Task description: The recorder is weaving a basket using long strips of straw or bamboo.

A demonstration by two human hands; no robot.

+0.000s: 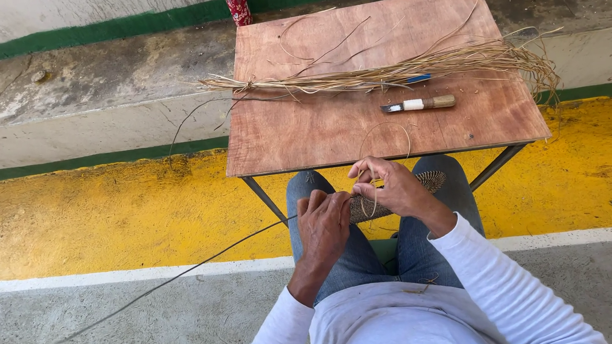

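Woven fibre disc, light, pliant and easily frayed, is held over the lap below a plywood table; its rim is pinched by the left hand, while a thin strand is gripped in the right hand, best taken near the weave.

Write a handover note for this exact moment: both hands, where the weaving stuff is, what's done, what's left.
Left hand: grip closed on the woven piece over the lap, where a long thin strand trails off to the floor at left.
Right hand: fingers pinch a thin fibre loop above the piece.
On the wooden table: fibre bundle lying across, knife just in front of it, untouched.
Done: a small flat coiled section.
Left: most fibre is still unused.
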